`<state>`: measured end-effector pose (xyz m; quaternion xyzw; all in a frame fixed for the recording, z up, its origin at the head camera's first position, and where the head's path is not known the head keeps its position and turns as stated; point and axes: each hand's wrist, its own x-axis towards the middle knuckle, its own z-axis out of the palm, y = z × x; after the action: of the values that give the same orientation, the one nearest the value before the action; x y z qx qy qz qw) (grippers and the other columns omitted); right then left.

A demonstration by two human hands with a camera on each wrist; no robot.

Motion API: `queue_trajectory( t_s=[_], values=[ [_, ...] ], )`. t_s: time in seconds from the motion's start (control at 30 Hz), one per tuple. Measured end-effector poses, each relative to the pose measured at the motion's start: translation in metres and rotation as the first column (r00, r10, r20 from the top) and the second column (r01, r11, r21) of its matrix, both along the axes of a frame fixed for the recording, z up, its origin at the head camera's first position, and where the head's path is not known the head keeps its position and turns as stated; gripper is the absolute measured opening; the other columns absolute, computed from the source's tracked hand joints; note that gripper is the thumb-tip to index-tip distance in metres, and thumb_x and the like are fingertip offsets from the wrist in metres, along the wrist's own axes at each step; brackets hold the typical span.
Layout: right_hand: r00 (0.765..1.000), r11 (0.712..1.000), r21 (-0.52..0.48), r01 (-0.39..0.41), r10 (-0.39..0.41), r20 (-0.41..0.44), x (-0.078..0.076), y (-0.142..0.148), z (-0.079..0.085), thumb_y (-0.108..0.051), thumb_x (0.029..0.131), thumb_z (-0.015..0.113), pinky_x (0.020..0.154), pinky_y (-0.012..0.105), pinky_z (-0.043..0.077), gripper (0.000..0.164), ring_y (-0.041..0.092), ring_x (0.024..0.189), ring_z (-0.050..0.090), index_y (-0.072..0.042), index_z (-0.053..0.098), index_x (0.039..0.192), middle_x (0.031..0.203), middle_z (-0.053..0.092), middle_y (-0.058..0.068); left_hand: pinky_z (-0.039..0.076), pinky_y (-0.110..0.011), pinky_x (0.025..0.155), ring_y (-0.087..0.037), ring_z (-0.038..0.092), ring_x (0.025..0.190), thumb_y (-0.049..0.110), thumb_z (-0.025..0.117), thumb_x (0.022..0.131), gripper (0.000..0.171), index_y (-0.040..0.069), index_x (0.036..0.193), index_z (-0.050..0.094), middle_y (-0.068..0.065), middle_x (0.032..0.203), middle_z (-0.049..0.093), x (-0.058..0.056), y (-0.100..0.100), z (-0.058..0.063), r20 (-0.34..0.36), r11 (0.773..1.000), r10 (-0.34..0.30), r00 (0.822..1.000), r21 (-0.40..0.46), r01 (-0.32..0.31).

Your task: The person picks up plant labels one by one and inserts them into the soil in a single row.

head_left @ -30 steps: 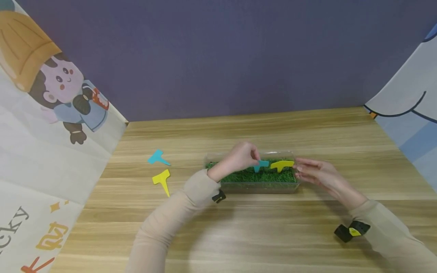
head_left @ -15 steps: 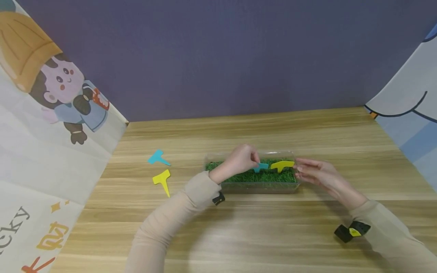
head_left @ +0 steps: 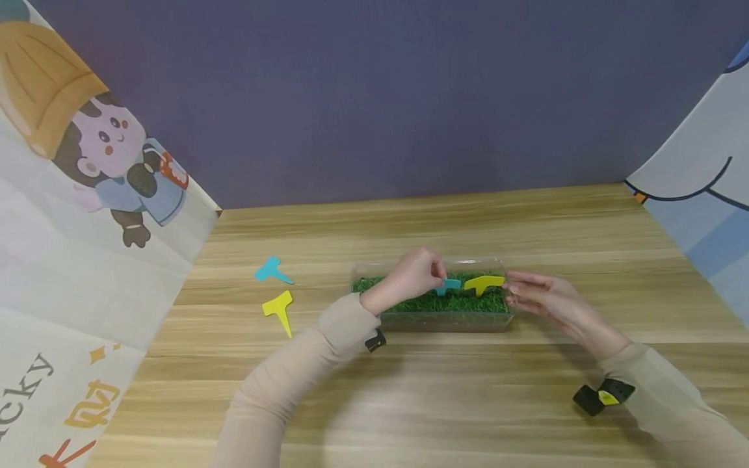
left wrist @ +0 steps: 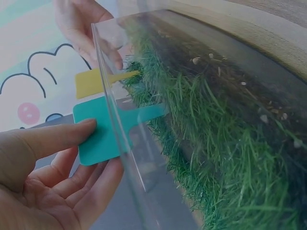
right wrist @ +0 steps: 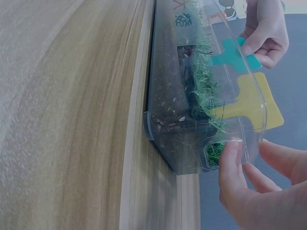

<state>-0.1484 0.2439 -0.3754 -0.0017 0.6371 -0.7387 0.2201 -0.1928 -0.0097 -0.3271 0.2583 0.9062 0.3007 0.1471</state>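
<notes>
In the head view my left hand (head_left: 417, 272) reaches over a clear planter box (head_left: 445, 322) filled with green artificial grass (head_left: 409, 304). Its thumb and fingers pinch the broad head of a blue T-shaped plant label (left wrist: 98, 136), whose stem points down into the grass. Just right of it a yellow plant label (head_left: 484, 283) stands upright in the grass. My right hand (head_left: 552, 302) is at the box's right end, its extended fingertips touching the clear end wall near the rim, as the right wrist view shows. Dark soil with pale bits (right wrist: 168, 96) shows through the wall.
Two more labels lie flat on the wooden table (head_left: 468, 403) left of the box: a blue label (head_left: 272, 270) and a yellow label (head_left: 279, 309). A dark panel (head_left: 374, 104) rises behind the table, and a cartoon-printed sheet (head_left: 70, 260) flanks the left side.
My left hand has moved down slightly with the blue label, which sits a little lower in the grass. The right hand has stayed at the box's end.
</notes>
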Motion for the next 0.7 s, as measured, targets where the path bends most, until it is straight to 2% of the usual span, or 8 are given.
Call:
queue_trajectory(
  t_s=[0.1,0.2,0.37,0.7],
  values=[
    [1.0,1.0,0.005,-0.003,0.003,-0.001,0.0,0.0,0.0,-0.007,0.085,0.057,0.085,0.026,0.045,0.058,0.013,0.095,0.06,0.006,0.027,0.133,0.1,0.063,-0.006,0.045,-0.016,0.066,-0.008,0.056,0.072,0.005,0.065,0.078,0.002,0.007,0.079,0.064,0.001,0.081,0.062,0.0,0.0,0.0,-0.003,1.0,-0.01,1.0,-0.014,0.01],
    [1.0,1.0,-0.002,-0.001,0.001,0.002,0.0,0.001,0.0,-0.006,0.085,0.057,0.085,0.026,0.045,0.055,0.014,0.095,0.059,0.003,0.031,0.132,0.1,0.063,-0.006,0.046,-0.017,0.07,-0.008,0.057,0.075,0.007,0.066,0.078,0.006,0.007,0.084,0.064,0.0,0.086,0.062,0.001,-0.001,0.0,-0.004,1.0,-0.022,1.0,-0.022,0.022],
    [1.0,1.0,-0.011,0.005,-0.005,0.011,0.001,0.0,0.001,-0.006,0.084,0.058,0.084,0.026,0.045,0.049,0.014,0.095,0.06,-0.002,0.039,0.129,0.1,0.063,-0.004,0.043,-0.026,0.084,-0.009,0.057,0.084,0.012,0.067,0.077,0.015,0.011,0.092,0.064,0.001,0.094,0.063,0.002,-0.004,0.002,-0.003,0.998,-0.036,0.999,-0.058,0.036],
    [1.0,1.0,0.003,0.009,-0.009,0.018,0.0,0.0,0.003,-0.007,0.084,0.059,0.085,0.026,0.045,0.057,0.013,0.095,0.06,0.003,0.03,0.132,0.098,0.063,-0.006,0.045,-0.028,0.085,-0.015,0.055,0.1,0.023,0.064,0.081,0.034,0.007,0.111,0.059,-0.004,0.11,0.06,0.004,-0.014,0.01,0.047,0.994,-0.065,0.997,-0.086,0.069]
  ],
)
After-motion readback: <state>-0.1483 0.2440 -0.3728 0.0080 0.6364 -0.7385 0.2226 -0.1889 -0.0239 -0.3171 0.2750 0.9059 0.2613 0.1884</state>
